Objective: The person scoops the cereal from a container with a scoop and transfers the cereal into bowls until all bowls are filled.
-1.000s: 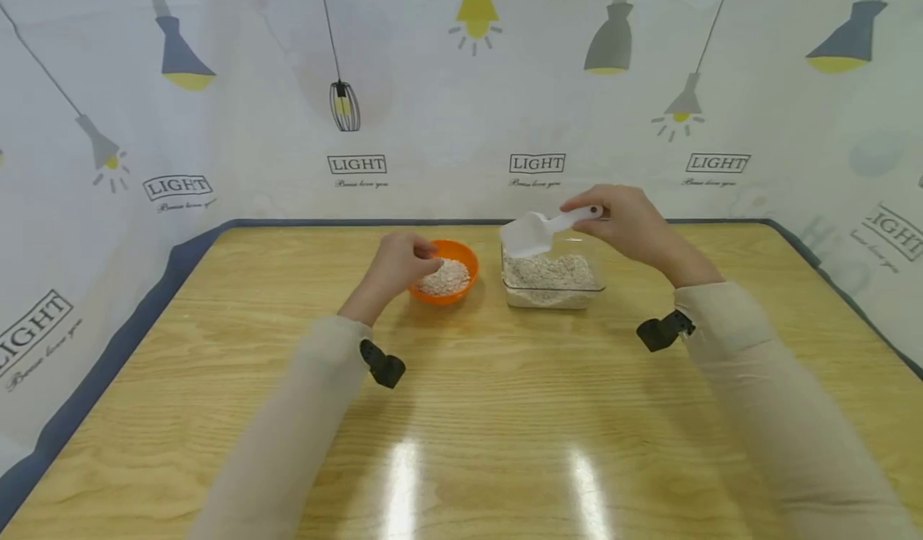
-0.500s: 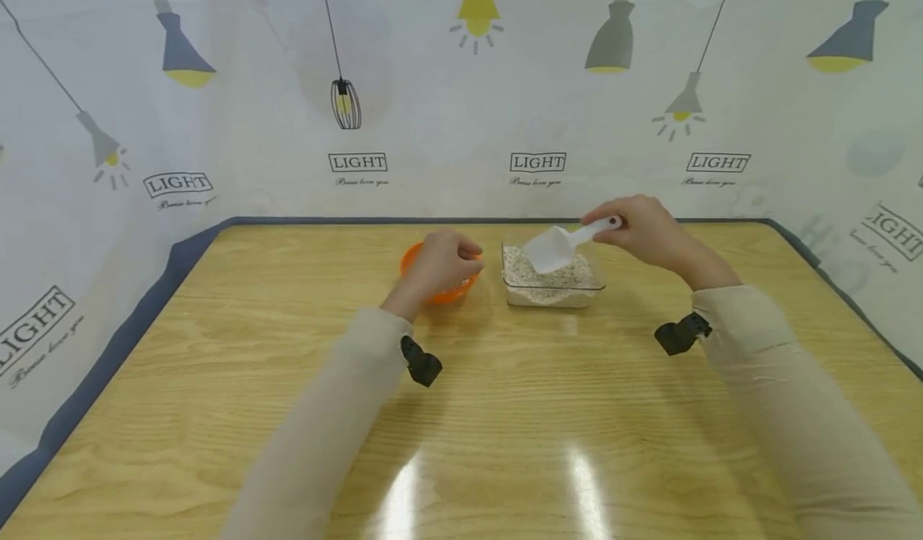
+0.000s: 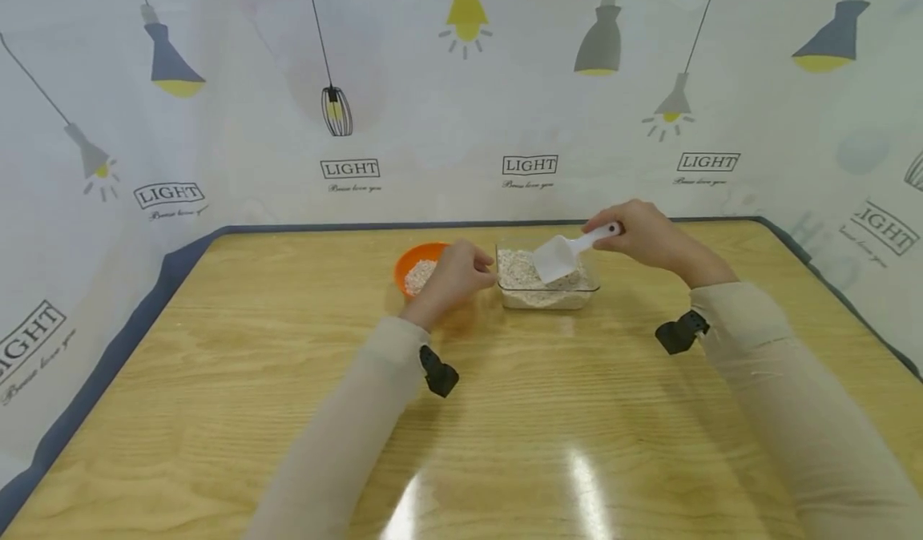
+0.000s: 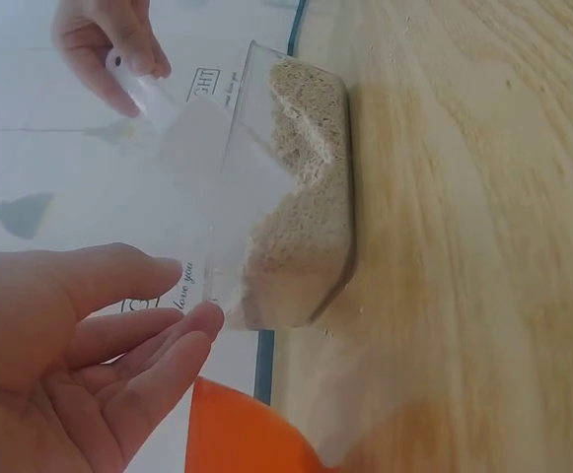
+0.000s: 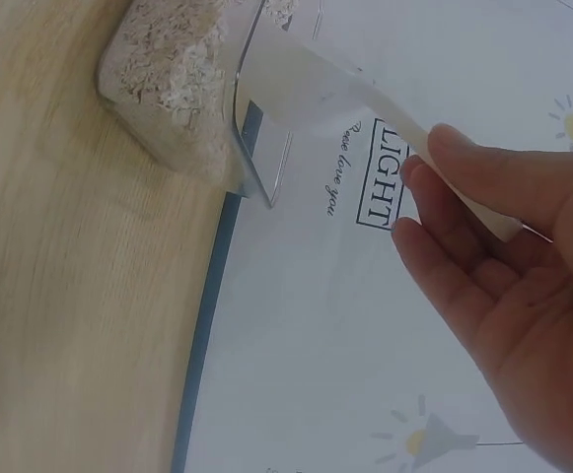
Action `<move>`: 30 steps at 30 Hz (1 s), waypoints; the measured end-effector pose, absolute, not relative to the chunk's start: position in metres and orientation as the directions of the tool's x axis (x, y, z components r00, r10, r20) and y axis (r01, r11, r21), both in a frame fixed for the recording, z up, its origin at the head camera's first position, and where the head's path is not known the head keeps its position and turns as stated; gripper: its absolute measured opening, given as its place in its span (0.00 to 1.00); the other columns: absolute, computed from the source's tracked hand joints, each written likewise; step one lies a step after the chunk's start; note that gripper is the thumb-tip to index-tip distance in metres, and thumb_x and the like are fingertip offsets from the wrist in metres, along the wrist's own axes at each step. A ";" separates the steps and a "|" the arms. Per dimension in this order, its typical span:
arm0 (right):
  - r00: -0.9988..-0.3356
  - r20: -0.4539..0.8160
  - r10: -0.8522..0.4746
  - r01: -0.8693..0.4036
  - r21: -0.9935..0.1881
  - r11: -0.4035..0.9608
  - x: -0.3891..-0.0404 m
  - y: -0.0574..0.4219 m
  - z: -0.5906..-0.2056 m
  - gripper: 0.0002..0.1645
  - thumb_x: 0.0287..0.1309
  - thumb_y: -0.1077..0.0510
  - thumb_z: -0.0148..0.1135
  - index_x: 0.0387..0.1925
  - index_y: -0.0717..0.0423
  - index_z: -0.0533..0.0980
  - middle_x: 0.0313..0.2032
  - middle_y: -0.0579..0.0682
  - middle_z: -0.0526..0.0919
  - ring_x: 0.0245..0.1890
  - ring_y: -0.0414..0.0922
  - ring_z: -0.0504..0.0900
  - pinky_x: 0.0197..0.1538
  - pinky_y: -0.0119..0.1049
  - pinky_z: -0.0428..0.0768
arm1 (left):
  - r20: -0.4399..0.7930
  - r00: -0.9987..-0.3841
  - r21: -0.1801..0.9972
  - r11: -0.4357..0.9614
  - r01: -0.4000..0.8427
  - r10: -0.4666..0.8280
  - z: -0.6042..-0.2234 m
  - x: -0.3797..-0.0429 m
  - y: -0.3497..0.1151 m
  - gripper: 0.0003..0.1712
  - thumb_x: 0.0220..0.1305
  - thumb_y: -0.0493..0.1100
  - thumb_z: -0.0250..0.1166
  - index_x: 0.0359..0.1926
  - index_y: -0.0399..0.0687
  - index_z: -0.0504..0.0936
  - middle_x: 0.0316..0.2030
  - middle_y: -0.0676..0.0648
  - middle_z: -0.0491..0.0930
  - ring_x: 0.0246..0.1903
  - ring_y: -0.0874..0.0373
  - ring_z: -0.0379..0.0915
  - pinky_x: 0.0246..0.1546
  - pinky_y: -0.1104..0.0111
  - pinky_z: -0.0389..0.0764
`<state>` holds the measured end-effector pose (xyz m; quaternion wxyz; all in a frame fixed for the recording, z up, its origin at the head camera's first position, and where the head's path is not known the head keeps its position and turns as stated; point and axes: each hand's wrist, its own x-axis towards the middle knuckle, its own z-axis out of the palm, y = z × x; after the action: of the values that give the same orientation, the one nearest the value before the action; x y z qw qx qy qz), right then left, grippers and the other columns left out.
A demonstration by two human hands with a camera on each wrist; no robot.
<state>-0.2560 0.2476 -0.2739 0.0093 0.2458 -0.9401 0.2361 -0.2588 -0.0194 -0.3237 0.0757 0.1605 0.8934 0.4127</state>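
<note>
scoop point(image 3: 554, 259): white; tilted lip-down inside the container, handle rising to the right; lip at the flakes, though how deep it sits is hard to tell through the hazy wall
right hand point(image 3: 645, 237): pinching the scoop handle, thumb against fingers; grip is out past the container's right side, so the blade has free room
left hand point(image 3: 461, 274): thumb and fingers apart, nothing pinched; fingertips by the container's near left corner; touching or just beside, can't tell
clear container point(image 3: 548, 288): glassy, rectangular; upright on the table point(image 3: 216, 380), right of the bowl; plenty of flakes point(image 3: 515, 264) inside, surface uneven
orange bowl point(image 3: 425, 250): left of the container, gap between; some flakes in it; partly behind the left hand
fill: looks like scooping in hand; I'd drive the lip in low and along the length, then roll the wrist to level before lifting; a steep lift would likely spill
brace: left fingers on the rim should stop the container sliding under the push; keep them clear of the blade
overfill: a heaped scoop probably sheds over the rim; a gentle shake over the container first
</note>
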 end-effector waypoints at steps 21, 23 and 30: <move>-0.861 0.012 -0.508 -0.493 -0.256 0.831 -0.270 0.249 -0.259 0.12 0.51 0.68 0.63 0.39 0.69 0.79 0.38 0.62 0.81 0.35 0.53 0.79 0.38 0.46 0.78 | 0.059 -0.916 0.776 0.558 0.292 0.397 -0.333 -0.260 -0.012 0.28 0.58 0.32 0.60 0.17 0.46 0.48 0.17 0.52 0.41 0.17 0.60 0.37 0.22 0.69 0.50; -0.856 0.020 -0.517 -0.507 -0.235 0.829 -0.271 0.248 -0.255 0.11 0.50 0.69 0.63 0.38 0.69 0.79 0.37 0.62 0.81 0.35 0.54 0.79 0.38 0.47 0.77 | 0.064 -0.915 0.776 0.557 0.296 0.398 -0.333 -0.259 -0.012 0.28 0.58 0.31 0.60 0.17 0.46 0.48 0.17 0.52 0.41 0.18 0.60 0.37 0.23 0.69 0.50; -0.845 0.017 -0.534 -0.524 -0.220 0.823 -0.274 0.243 -0.251 0.10 0.48 0.72 0.63 0.36 0.71 0.79 0.35 0.63 0.81 0.35 0.55 0.79 0.38 0.47 0.78 | 0.052 -0.922 0.780 0.561 0.277 0.383 -0.335 -0.260 -0.011 0.29 0.58 0.32 0.61 0.17 0.47 0.48 0.17 0.53 0.43 0.18 0.61 0.41 0.22 0.69 0.53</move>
<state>-0.2736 0.2431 -0.2512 -0.0224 0.2772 -0.9544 0.1086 -0.2603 -0.0112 -0.3346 0.0614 0.1871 0.8814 0.4294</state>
